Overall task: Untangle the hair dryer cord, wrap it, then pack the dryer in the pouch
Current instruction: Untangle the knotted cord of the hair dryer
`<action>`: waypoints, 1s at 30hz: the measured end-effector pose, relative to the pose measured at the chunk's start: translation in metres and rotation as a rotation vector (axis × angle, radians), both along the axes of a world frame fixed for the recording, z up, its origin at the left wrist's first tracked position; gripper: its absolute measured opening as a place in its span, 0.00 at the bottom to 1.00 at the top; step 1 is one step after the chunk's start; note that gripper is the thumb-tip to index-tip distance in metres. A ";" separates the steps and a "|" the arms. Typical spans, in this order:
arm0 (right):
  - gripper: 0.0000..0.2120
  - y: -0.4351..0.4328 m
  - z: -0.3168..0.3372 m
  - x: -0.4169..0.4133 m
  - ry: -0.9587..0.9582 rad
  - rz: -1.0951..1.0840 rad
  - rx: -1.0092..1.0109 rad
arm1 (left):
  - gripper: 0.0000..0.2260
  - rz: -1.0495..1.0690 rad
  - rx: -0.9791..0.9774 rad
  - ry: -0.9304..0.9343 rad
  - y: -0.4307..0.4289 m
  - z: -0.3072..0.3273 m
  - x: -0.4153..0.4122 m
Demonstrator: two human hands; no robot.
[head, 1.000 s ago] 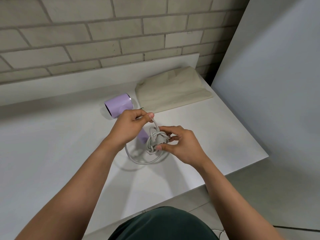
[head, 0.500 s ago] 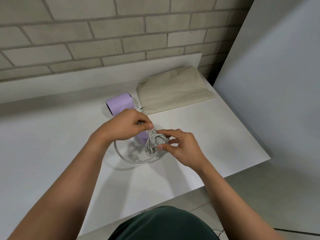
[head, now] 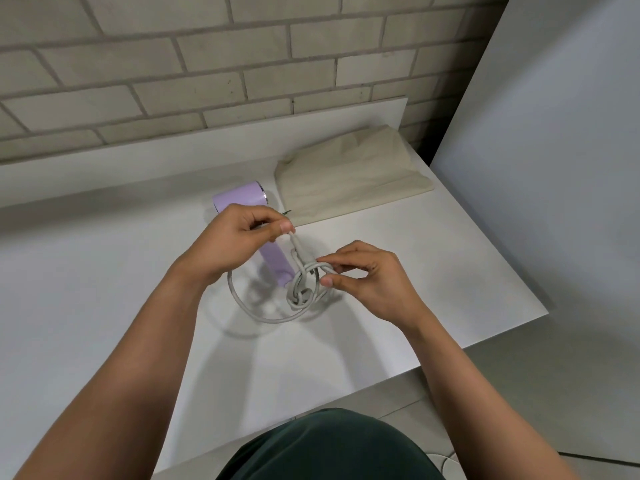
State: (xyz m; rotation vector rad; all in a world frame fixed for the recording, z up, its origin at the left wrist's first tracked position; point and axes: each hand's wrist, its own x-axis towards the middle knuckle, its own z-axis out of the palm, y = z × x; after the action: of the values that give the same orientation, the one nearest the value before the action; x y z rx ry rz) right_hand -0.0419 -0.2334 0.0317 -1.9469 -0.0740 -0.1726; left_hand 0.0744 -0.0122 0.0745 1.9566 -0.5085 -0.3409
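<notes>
Untangling: I see left hand (head: 239, 237) pinching cord (head: 242, 306) beside dryer (head: 239, 199), right hand (head: 370, 282) pinching knot (head: 303, 289); next, work loops loose.

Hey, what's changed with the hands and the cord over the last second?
The left hand, pinching a cord strand, dipped toward the knot, then drew back up and left, pulling that strand straight. The slack loop on the table spread leftward. The right hand still pinches the knot; dryer and pouch unmoved.
</notes>
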 end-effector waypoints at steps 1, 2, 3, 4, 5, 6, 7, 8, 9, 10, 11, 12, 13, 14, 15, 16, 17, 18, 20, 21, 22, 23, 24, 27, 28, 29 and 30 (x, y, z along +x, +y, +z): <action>0.13 -0.001 -0.002 0.000 -0.003 -0.014 -0.022 | 0.06 0.045 -0.047 0.023 0.002 -0.002 0.003; 0.11 -0.001 -0.004 0.000 0.003 -0.031 -0.040 | 0.07 0.094 -0.106 0.050 0.004 -0.002 0.005; 0.09 -0.001 -0.005 0.000 0.023 -0.048 -0.048 | 0.07 0.147 -0.166 0.068 0.006 -0.003 0.008; 0.08 -0.001 -0.005 -0.001 0.053 -0.064 -0.050 | 0.08 0.203 -0.208 0.075 0.007 -0.003 0.011; 0.07 0.000 -0.005 -0.002 0.081 -0.077 -0.056 | 0.08 0.258 -0.220 0.067 0.008 -0.004 0.013; 0.07 0.000 -0.006 -0.003 0.094 -0.086 -0.064 | 0.08 0.305 -0.204 0.049 0.009 -0.004 0.015; 0.07 0.001 -0.006 -0.003 0.095 -0.092 -0.071 | 0.07 0.338 -0.166 0.024 0.009 -0.006 0.016; 0.07 0.002 -0.006 -0.004 0.092 -0.094 -0.073 | 0.07 0.346 -0.106 -0.002 0.007 -0.009 0.017; 0.07 0.003 -0.006 -0.004 0.092 -0.095 -0.071 | 0.07 0.330 -0.030 -0.024 0.005 -0.011 0.017; 0.07 0.003 -0.006 -0.004 0.092 -0.091 -0.065 | 0.07 0.294 0.061 -0.040 0.002 -0.013 0.016; 0.07 0.003 -0.006 -0.004 0.088 -0.090 -0.062 | 0.07 0.246 0.152 -0.057 -0.001 -0.015 0.015; 0.07 0.004 -0.006 -0.004 0.080 -0.089 -0.063 | 0.08 0.192 0.225 -0.069 -0.006 -0.017 0.013; 0.07 0.005 -0.006 -0.003 0.068 -0.089 -0.070 | 0.08 0.137 0.267 -0.063 -0.010 -0.018 0.012; 0.08 0.005 -0.006 -0.003 0.052 -0.090 -0.080 | 0.09 0.080 0.283 -0.039 -0.014 -0.018 0.009; 0.08 0.006 -0.006 -0.002 0.040 -0.095 -0.088 | 0.08 0.019 0.296 0.002 -0.018 -0.017 0.007; 0.08 0.007 -0.006 -0.002 0.037 -0.104 -0.088 | 0.08 -0.044 0.323 0.037 -0.022 -0.017 0.006; 0.08 0.007 -0.005 -0.003 0.043 -0.116 -0.079 | 0.08 -0.101 0.361 0.062 -0.025 -0.018 0.005; 0.07 0.007 -0.005 -0.003 0.051 -0.128 -0.067 | 0.08 -0.144 0.400 0.075 -0.027 -0.019 0.004; 0.07 0.007 -0.005 -0.003 0.066 -0.148 -0.059 | 0.09 -0.178 0.444 0.106 -0.031 -0.019 0.004; 0.07 0.006 -0.005 -0.003 0.075 -0.156 -0.063 | 0.10 -0.182 0.451 0.119 -0.032 -0.020 0.004; 0.06 0.006 -0.006 -0.003 0.088 -0.165 -0.067 | 0.10 -0.194 0.468 0.112 -0.033 -0.022 0.005; 0.06 0.005 -0.006 -0.002 0.102 -0.176 -0.070 | 0.09 -0.213 0.493 0.085 -0.033 -0.024 0.005; 0.05 0.005 -0.006 -0.002 0.117 -0.188 -0.070 | 0.09 -0.237 0.531 0.050 -0.033 -0.026 0.005; 0.04 0.006 -0.005 -0.001 0.154 -0.214 -0.070 | 0.09 -0.289 0.574 -0.008 -0.028 -0.035 0.005; 0.04 0.007 -0.004 -0.001 0.161 -0.220 -0.071 | 0.09 -0.306 0.572 -0.014 -0.026 -0.036 0.003; 0.04 0.007 -0.004 -0.001 0.167 -0.224 -0.071 | 0.10 -0.318 0.572 -0.019 -0.023 -0.038 0.002; 0.04 0.007 -0.004 -0.001 0.175 -0.226 -0.069 | 0.10 -0.320 0.565 -0.024 -0.020 -0.041 0.002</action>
State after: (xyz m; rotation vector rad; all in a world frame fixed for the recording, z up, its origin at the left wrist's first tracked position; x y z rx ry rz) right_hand -0.0428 -0.2263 0.0281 -2.0284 0.2588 -0.1491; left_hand 0.0761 -0.0320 0.0340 2.4224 -0.8095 -0.7265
